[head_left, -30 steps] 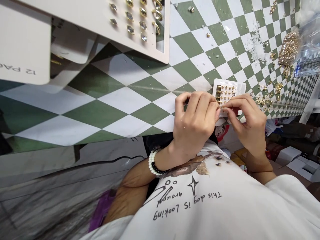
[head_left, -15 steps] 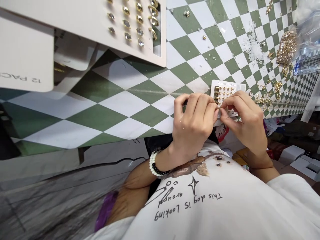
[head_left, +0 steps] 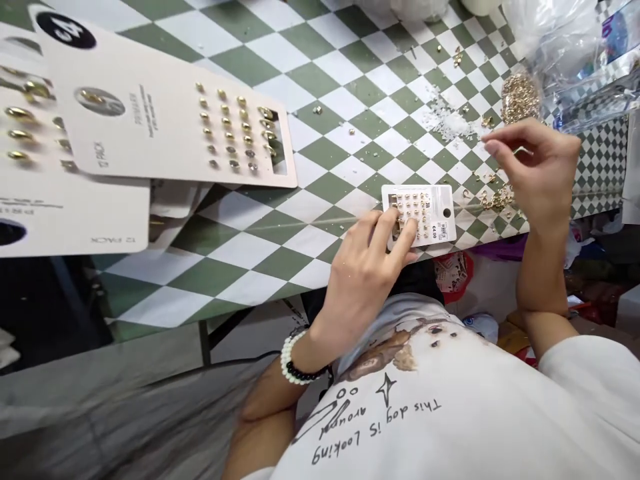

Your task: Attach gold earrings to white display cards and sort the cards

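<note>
My left hand point(head_left: 359, 277), with a bead bracelet at the wrist, rests on a small white earring card point(head_left: 437, 212) near the table's front edge. Its fingertips press on the card's left part and the thumb lies by the lower edge. Rows of gold studs point(head_left: 416, 205) fill the card; my fingers hide some. To the right, my right hand point(head_left: 545, 167) hovers with thumb and forefinger pinched at the edge of a heap of tiny whitish clear pieces point(head_left: 453, 123). Whatever sits in that pinch is too small to make out. Loose gold pieces point(head_left: 497, 198) lie below this hand.
Larger earring cards point(head_left: 170, 127) overlap at the left, close to the camera. A clear bag of gold pieces point(head_left: 520, 99) and crumpled plastic bags point(head_left: 575, 60) occupy the far right. Stray bits dot the checked tabletop point(head_left: 280, 230).
My right hand has left the small card and moved right to the whitish heap. My left hand has shifted left, now spread over the card's left part. The view has turned and widened.
</note>
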`<state>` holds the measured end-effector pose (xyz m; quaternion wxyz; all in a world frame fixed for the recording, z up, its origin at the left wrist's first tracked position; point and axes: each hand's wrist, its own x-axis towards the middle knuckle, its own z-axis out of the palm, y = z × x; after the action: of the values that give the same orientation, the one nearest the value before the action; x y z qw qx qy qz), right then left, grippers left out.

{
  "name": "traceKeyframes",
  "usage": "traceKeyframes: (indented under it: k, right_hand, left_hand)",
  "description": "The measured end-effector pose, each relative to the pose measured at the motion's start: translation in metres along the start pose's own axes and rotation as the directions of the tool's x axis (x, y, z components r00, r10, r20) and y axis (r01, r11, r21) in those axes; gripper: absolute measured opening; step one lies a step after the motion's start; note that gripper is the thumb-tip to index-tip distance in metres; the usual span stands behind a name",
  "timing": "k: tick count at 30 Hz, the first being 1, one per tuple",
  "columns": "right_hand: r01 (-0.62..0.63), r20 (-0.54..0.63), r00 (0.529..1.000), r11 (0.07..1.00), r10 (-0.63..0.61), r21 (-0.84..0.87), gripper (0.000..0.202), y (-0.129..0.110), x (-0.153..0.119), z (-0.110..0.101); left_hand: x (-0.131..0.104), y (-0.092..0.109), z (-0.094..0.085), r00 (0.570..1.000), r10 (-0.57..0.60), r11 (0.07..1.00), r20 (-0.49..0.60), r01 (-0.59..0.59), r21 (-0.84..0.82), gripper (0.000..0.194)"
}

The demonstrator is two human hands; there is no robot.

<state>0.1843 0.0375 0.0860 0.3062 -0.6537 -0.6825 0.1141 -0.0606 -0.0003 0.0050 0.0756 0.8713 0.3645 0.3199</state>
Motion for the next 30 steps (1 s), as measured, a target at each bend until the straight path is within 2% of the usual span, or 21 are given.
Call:
traceKeyframes:
  k: [3, 5, 7, 9, 10, 11, 13, 14, 16, 18, 20, 22, 26, 30]
  right_hand:
    - [-0.058, 0.022, 0.998, 0.998, 0.059, -0.029, 0.010, 0.023, 0.018, -0.008]
    - [-0.052, 0.013, 0.999, 0.998, 0.052, -0.028, 0.013, 0.035, 0.027, -0.012]
    - [-0.053, -0.006, 0.999, 0.998, 0.053, -0.040, 0.017, 0.047, 0.036, -0.016]
    - [-0.075, -0.027, 0.997, 0.995, 0.073, -0.062, 0.021, 0.061, 0.047, -0.022]
    - [-0.107, -0.019, 0.994, 0.992, 0.105, -0.069, 0.023, 0.069, 0.052, -0.024]
    - [-0.146, 0.004, 0.989, 0.987, 0.146, -0.073, 0.025, 0.076, 0.057, -0.026]
    - [-0.194, 0.073, 0.977, 0.978, 0.200, -0.081, 0.030, 0.090, 0.066, -0.027]
    - [-0.203, 0.115, 0.970, 0.975, 0.213, -0.087, 0.033, 0.095, 0.070, -0.026]
    - [-0.186, 0.167, 0.965, 0.978, 0.200, -0.097, 0.037, 0.100, 0.073, -0.022]
    - [-0.159, 0.185, 0.968, 0.984, 0.172, -0.082, 0.034, 0.098, 0.071, -0.017]
    - [-0.127, 0.179, 0.974, 0.990, 0.137, -0.064, 0.022, 0.087, 0.063, -0.012]
    - [-0.095, 0.200, 0.975, 0.995, 0.101, -0.037, 0.010, 0.070, 0.051, -0.008]
    - [-0.081, 0.365, 0.929, 0.996, 0.061, 0.039, 0.006, 0.039, 0.024, -0.001]
    - [-0.019, 0.428, 0.904, 0.998, -0.007, 0.057, 0.007, 0.032, 0.009, 0.010]
  left_hand:
    - [-0.001, -0.008, -0.005, 0.995, 0.095, 0.995, 0.010, -0.096, 0.020, 0.025]
    - [-0.004, -0.012, -0.005, 0.994, 0.101, 0.995, -0.032, -0.101, -0.012, 0.030]
    - [-0.007, -0.015, -0.002, 0.991, 0.039, 0.995, -0.128, -0.050, -0.083, 0.043]
    - [-0.007, -0.015, 0.002, 0.954, -0.162, 0.971, -0.251, 0.109, -0.213, 0.053]
    - [-0.005, -0.013, 0.004, 0.903, -0.309, 0.922, -0.298, 0.209, -0.325, 0.051]
    - [-0.002, -0.011, 0.005, 0.827, -0.466, 0.837, -0.314, 0.297, -0.461, 0.046]
    - [0.006, -0.005, 0.008, 0.668, -0.703, 0.594, -0.243, 0.364, -0.717, 0.029]
    - [0.010, -0.002, 0.009, 0.616, -0.763, 0.484, -0.194, 0.346, -0.804, 0.022]
    - [0.018, 0.001, 0.011, 0.557, -0.821, 0.351, -0.126, 0.318, -0.881, 0.024]
    - [0.022, 0.001, 0.013, 0.522, -0.850, 0.285, -0.070, 0.344, -0.895, 0.036]
    - [0.023, -0.001, 0.015, 0.491, -0.871, 0.230, -0.021, 0.370, -0.900, 0.042]
    - [0.022, -0.004, 0.015, 0.478, -0.878, 0.176, 0.018, 0.359, -0.916, 0.039]
    - [0.022, -0.006, 0.013, 0.450, -0.892, 0.121, 0.053, 0.349, -0.929, 0.040]
    - [0.024, -0.004, 0.010, 0.439, -0.895, 0.099, 0.072, 0.354, -0.930, 0.039]
